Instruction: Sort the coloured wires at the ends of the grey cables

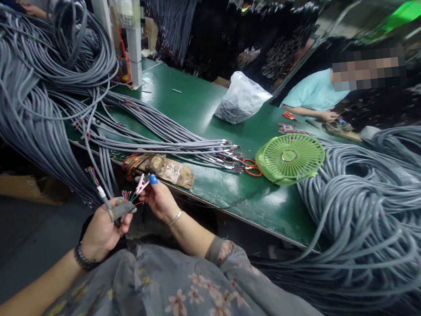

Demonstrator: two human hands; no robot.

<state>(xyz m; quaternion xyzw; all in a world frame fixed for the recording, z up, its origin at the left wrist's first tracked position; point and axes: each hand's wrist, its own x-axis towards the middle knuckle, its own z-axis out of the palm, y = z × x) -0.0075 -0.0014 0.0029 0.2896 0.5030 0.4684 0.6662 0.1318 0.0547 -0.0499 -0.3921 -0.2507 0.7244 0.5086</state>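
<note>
My left hand [103,228] is closed around the end of a grey cable [106,202], with grey coverings on its fingers. Thin coloured wires [127,196] fan out beside those fingers, and another stripped end with coloured wires [92,177] points upward above the hand. Close by on the right, my right hand [160,202] has its fingers pinched at a small pale pink clip-like tool [142,184]. A blue cover [153,179] wraps its thumb tip. Both hands are in front of the table edge, near the wires; the exact grip of the right fingers is partly hidden.
A worn taped block [170,171] lies at the edge of the green table [205,104]. Bundled grey cables [179,143] stretch behind it towards orange-handled scissors [252,167] and a green fan [290,157]. Cable heaps [378,201] flank the table. A co-worker [315,90] sits opposite.
</note>
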